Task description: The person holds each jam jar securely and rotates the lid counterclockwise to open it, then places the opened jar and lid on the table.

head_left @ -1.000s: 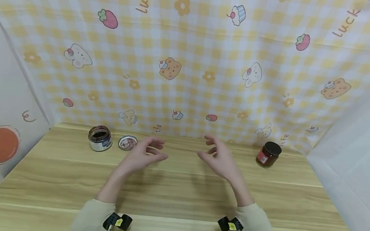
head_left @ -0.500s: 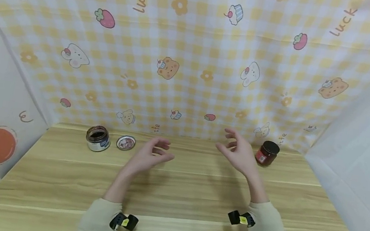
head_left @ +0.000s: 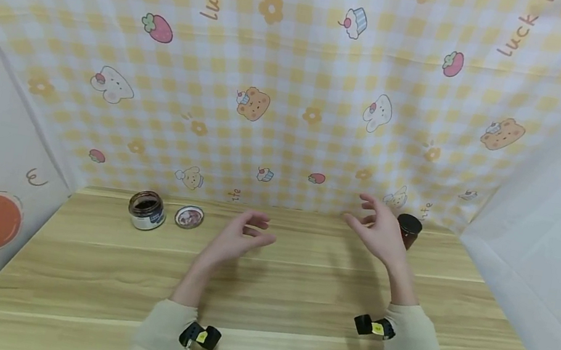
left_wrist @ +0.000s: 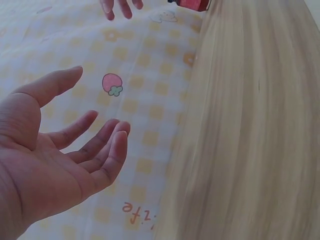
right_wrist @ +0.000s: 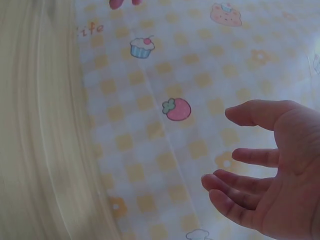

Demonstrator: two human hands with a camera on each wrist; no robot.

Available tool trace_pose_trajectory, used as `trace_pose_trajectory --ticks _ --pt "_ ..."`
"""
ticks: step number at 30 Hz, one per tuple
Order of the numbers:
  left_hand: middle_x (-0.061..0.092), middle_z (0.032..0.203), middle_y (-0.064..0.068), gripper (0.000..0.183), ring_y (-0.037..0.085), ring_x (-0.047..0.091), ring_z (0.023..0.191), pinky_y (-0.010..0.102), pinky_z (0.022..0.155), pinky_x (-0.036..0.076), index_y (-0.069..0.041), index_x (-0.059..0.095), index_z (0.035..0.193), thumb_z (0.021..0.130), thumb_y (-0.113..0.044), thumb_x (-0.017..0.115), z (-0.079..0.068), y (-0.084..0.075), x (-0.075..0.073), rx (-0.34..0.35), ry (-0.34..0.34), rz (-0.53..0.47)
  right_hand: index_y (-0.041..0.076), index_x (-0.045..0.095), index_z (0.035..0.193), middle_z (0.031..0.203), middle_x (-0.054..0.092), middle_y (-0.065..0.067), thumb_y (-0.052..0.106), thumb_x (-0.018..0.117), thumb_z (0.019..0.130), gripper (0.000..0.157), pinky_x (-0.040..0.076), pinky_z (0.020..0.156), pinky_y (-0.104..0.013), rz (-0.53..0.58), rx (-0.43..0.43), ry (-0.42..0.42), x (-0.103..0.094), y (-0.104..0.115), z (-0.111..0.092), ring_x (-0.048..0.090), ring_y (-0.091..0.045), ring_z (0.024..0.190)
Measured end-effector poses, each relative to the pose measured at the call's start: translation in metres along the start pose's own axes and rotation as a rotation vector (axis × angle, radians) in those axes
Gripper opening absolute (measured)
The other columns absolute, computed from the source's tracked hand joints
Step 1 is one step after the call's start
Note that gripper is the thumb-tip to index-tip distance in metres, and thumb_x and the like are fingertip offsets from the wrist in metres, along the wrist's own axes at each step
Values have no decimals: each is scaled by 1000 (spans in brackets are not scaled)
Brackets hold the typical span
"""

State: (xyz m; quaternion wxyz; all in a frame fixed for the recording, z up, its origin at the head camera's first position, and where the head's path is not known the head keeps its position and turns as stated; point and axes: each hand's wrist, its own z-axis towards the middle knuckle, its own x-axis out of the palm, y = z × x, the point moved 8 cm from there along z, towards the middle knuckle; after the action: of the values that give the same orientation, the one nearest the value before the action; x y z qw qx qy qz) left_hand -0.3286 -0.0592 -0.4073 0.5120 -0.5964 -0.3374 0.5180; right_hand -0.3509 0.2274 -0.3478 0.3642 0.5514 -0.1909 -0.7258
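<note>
"One lidded jar: location?"
"Near far right corner of worktop, partly hidden behind right hand."
"Grip there?"
"Nothing held; thumb well apart from loosely bent fingers."
"Left hand?"
"Likewise relaxed and holding nothing, right of loose lid, near far edge."
"Beyond that?"
"Open jar, just beside lid, towards far left corner."

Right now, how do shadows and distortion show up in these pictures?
Head view: faint shadows on the table near the left hand and right hand; left wrist view: cloth washed out at upper left; right wrist view: dim, hazy, the table's edge looks bowed.
</note>
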Motion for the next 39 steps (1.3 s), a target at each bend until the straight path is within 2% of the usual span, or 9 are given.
trace_pose_trajectory --ticks 8,15,19,23,26,29,35,36,39 --pt "57 132 19 52 33 59 115 50 91 52 -3 55 136 93 -23 75 7 5 13 -6 21 -22 2 45 149 137 54 -28 32 68 98 64 54 80 -53 -34 23 -32 -18 -16 -2 65 -39 101" --pt "58 132 19 53 32 58 113 43 89 52 -3 55 137 93 -25 75 11 6 24 0 46 4 -2 43 149 138 50 -32 25 69 98 63 54 81 -56 -14 24 -65 -28 -23 -1 64 -44 102" --pt "57 132 20 52 33 57 113 43 89 53 -4 56 136 93 -26 75 12 5 32 6 69 1 -2 42 149 140 47 -33 29 68 98 66 54 79 -50 -38 43 -76 -31 -29 -2 63 -41 100" --pt "57 132 21 52 33 58 113 42 89 53 -3 56 135 92 -26 76 15 4 39 7 70 -7 -4 42 149 139 44 -35 26 69 97 66 53 76 -44 -58 51 -107 -35 -38 -2 63 -39 94" --pt "56 133 22 53 32 58 113 43 89 53 -4 55 136 93 -26 75 17 4 45 10 85 -20 -6 42 148 137 44 -37 21 69 96 64 51 80 -49 -79 57 -137 -42 -47 -2 59 -42 97" --pt "56 133 21 53 33 57 114 43 89 53 -4 55 136 93 -26 75 20 4 49 12 91 -29 -8 41 147 136 43 -40 22 68 97 64 46 87 -58 -95 71 -139 -50 -55 -2 50 -49 109" --pt "54 133 24 54 37 55 115 45 89 52 0 52 138 94 -22 74 22 5 55 4 103 -42 -8 40 147 132 42 -40 31 66 97 68 39 94 -67 -155 150 -105 -59 -76 -1 38 -52 123" --pt "54 133 26 53 38 55 115 45 89 52 1 52 138 94 -21 73 20 1 56 0 107 -43 -8 40 147 132 41 -40 33 65 97 69 38 95 -67 -171 167 -99 -59 -81 0 37 -53 124" --pt "54 132 26 51 36 56 113 44 88 52 0 52 136 94 -21 73 20 3 59 -3 109 -39 -7 39 147 137 37 -43 39 64 98 72 36 97 -70 -220 205 -70 -61 -93 0 34 -55 129"
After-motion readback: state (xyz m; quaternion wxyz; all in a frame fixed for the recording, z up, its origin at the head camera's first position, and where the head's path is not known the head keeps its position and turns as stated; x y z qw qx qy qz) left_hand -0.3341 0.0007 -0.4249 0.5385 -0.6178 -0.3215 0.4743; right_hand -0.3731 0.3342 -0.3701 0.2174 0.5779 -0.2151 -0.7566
